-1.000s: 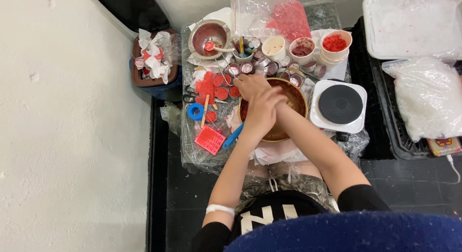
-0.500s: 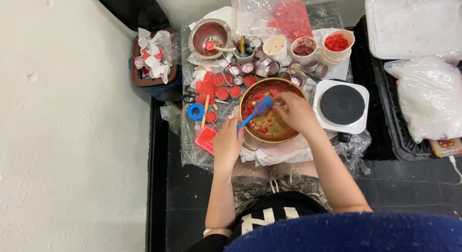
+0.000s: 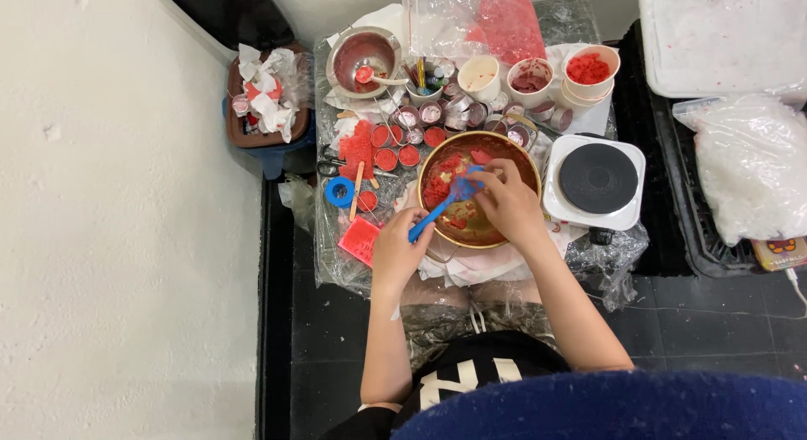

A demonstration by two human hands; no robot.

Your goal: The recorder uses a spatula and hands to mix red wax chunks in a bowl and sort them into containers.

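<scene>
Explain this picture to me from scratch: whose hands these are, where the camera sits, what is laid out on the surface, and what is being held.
There is no machine here. A person works with two bare hands, and the single picture comes from a camera worn on that person's head, looking straight down.

The left hand has its grip closed on a blue plastic spatula, whose blade reaches into a round brass-coloured metal pot holding red and yellowish lumps. The right hand is inside the pot, fingers touching the spatula's blade.

The pot stands on a low table covered in clear plastic sheeting. Beside it on the right is a white single-burner hot plate with a black disc. Behind it are small round tins filled with red material, a steel bowl and white paper cups. A brown bin stuffed with crumpled paper stands to the left.
</scene>
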